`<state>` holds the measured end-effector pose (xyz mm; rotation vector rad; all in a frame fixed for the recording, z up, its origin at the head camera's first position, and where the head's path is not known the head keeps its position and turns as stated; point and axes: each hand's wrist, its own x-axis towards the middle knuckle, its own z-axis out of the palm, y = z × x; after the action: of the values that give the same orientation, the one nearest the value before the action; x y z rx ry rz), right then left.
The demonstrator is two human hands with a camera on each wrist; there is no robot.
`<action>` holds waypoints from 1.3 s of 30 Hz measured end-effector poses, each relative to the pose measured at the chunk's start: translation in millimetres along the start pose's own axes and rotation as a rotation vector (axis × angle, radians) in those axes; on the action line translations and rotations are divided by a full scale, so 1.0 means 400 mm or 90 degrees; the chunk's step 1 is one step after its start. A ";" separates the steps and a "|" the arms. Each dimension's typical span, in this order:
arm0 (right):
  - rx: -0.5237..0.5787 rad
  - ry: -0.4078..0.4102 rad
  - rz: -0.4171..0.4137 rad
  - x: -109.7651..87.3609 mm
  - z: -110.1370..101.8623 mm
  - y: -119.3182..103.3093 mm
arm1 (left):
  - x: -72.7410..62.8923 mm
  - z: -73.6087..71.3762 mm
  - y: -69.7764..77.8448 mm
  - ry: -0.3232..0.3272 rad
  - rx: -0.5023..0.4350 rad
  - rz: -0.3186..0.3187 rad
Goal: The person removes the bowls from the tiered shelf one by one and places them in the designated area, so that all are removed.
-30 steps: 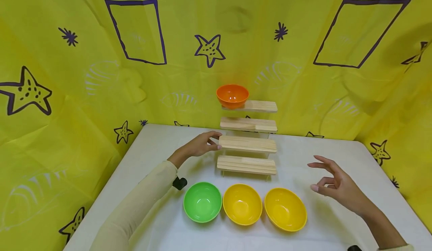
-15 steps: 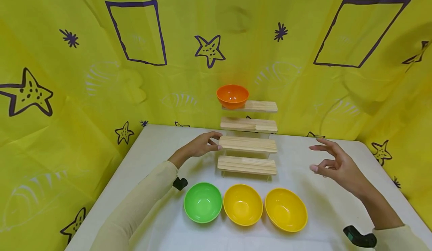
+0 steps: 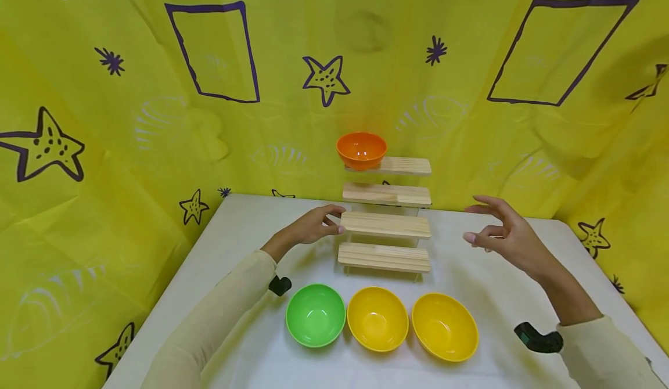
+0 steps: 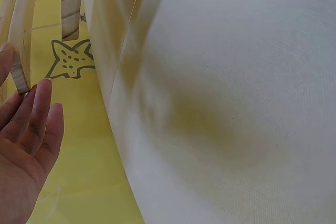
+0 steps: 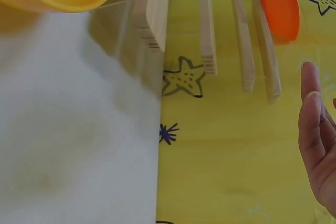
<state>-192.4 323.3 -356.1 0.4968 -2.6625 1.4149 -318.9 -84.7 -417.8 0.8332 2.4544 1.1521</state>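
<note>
A stepped wooden stand (image 3: pixel 385 224) with tiered plank shelves stands at the table's middle. My left hand (image 3: pixel 312 225) pinches the left end of its second-lowest shelf; in the left wrist view, the thumb lies on one side of the plank (image 4: pixel 22 51) and fingertips on the other. On the top shelf's left end rests an orange bowl (image 3: pixel 361 151). In front of the stand sit a green bowl (image 3: pixel 316 315), a yellow bowl (image 3: pixel 377 319) and another yellow bowl (image 3: pixel 445 327), side by side. Holding nothing, my right hand (image 3: pixel 509 235) hovers right of the stand, fingers loosely bent.
A white-covered table (image 3: pixel 251 354) carries everything. Behind it and at both sides hangs a yellow curtain (image 3: pixel 292 29) with starfish drawings. The stand's top shelf (image 3: pixel 405 165) reaches close to that curtain.
My right hand has moved forward, away from me, and slightly left towards the stand. The left hand keeps its place on the shelf, and the bowls stay where they were.
</note>
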 end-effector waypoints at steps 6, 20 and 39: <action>0.003 -0.005 0.012 0.043 0.009 -0.019 | 0.001 -0.003 0.000 -0.001 0.001 0.001; 0.041 -0.011 0.022 0.150 0.043 -0.057 | -0.002 -0.004 -0.007 0.003 0.009 -0.002; 0.062 -0.034 0.049 0.255 0.071 -0.093 | -0.002 -0.003 -0.001 -0.001 0.007 0.004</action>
<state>-274.4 256.1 -319.8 0.4523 -2.6914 1.5817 -318.9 -85.9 -417.3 0.8444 2.4607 1.1409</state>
